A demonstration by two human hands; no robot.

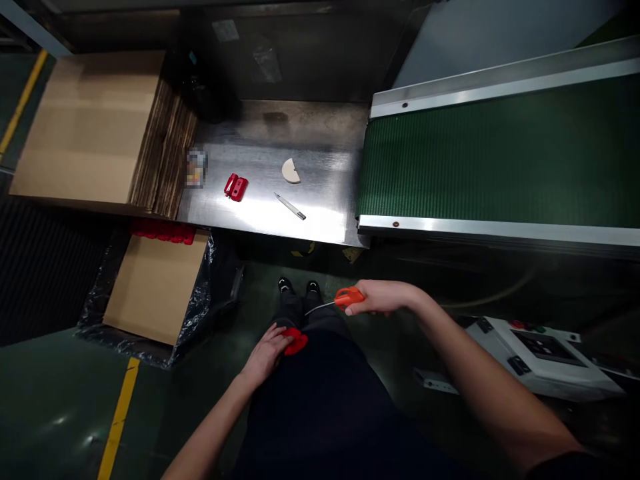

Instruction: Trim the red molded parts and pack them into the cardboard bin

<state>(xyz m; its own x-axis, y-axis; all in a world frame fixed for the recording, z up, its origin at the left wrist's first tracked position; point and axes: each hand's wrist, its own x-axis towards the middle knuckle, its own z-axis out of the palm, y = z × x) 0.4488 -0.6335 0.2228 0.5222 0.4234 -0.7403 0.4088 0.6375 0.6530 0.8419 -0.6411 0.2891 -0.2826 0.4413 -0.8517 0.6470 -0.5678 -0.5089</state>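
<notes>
Low in front of my body, my left hand (265, 352) has its fingers over a red piece (296, 341), probably plastic; its exact kind is hard to make out. To the right, my right hand (376, 298) grips an orange air blow gun (349, 298) whose thin metal nozzle (320, 307) points left, over my legs and apart from the red piece. On the metal table beyond lie two red plastic parts (236, 187) side by side, a cream half-round piece (291, 171) and a slim pale knife or pen (290, 206).
A tall stack of cardboard sheets (90, 127) stands at the table's left end. Below it, a box lined with black plastic (193, 313) holds cardboard and a row of red parts (163, 231). A green conveyor belt (500, 153) adjoins at right; a control box (540, 357) stands lower right.
</notes>
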